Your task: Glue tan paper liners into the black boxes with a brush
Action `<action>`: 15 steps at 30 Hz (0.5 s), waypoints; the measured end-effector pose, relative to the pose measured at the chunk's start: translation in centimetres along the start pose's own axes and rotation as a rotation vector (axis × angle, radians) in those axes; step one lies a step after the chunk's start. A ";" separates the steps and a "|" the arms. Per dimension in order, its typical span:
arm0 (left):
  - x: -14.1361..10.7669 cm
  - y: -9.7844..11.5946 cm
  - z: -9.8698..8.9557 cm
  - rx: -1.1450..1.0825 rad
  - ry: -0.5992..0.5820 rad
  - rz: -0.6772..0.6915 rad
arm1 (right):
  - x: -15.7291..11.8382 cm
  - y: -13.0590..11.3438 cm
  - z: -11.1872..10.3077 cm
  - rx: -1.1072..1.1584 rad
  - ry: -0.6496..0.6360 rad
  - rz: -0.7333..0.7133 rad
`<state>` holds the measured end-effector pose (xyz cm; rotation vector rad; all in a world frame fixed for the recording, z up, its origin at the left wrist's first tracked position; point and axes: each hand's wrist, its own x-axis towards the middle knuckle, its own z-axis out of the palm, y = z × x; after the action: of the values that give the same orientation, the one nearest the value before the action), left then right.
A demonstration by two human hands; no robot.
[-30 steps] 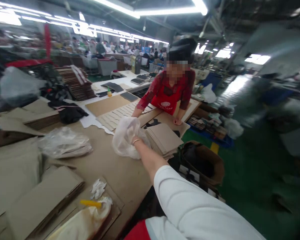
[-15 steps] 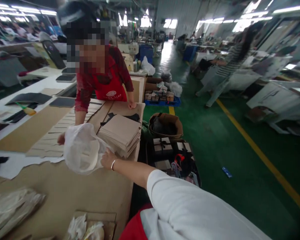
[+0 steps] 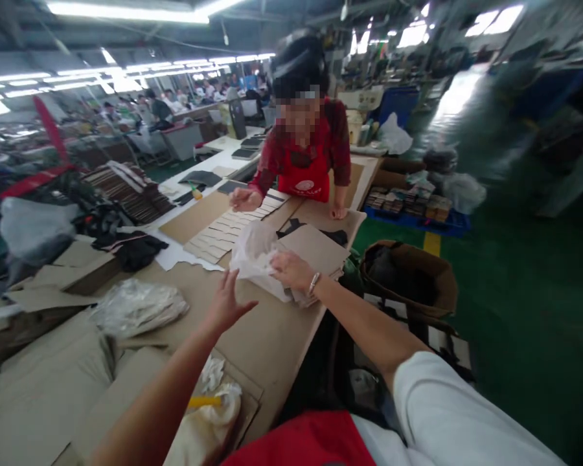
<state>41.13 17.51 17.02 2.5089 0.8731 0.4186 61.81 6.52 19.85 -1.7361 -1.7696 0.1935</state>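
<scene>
A translucent white plastic bag (image 3: 253,255) lies crumpled on the table. My right hand (image 3: 293,270), with a bracelet at the wrist, grips its right side, fingers partly hidden by the film. Just short of the bag, my left hand (image 3: 227,303) is raised over the tabletop, fingers spread, holding nothing. A stack of beige boards (image 3: 315,249) sits right behind the bag and my right hand. What the bag contains is unclear.
Across the table (image 3: 267,323) stands a co-worker in a red apron (image 3: 304,178), one hand on the table. Slotted beige sheets (image 3: 223,234) lie beyond the bag. A clear plastic bundle (image 3: 138,305) lies at left. Cartons like the open box (image 3: 408,275) stand along the right edge.
My view has turned left. My left hand has come into view, open. The bag has sagged lower in my right hand's grip, and the co-worker's hand has drawn back from it.
</scene>
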 end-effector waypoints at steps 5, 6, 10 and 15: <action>0.1 1.7 5.0 0.007 -0.107 0.030 | -4.5 -0.4 1.4 0.311 -0.232 0.042; 0.0 2.1 5.9 0.004 -0.161 0.074 | -5.4 -0.4 1.5 0.353 -0.245 0.062; -1.3 4.0 7.9 -0.121 -0.332 0.014 | -8.3 -0.1 1.6 0.436 -0.094 0.117; -4.5 5.4 8.4 -0.266 -0.318 -0.187 | -11.8 1.2 5.1 0.250 0.012 0.144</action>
<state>43.98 8.19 11.93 2.1500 0.8513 0.0640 59.20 -2.71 11.26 -1.6773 -1.5387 0.4455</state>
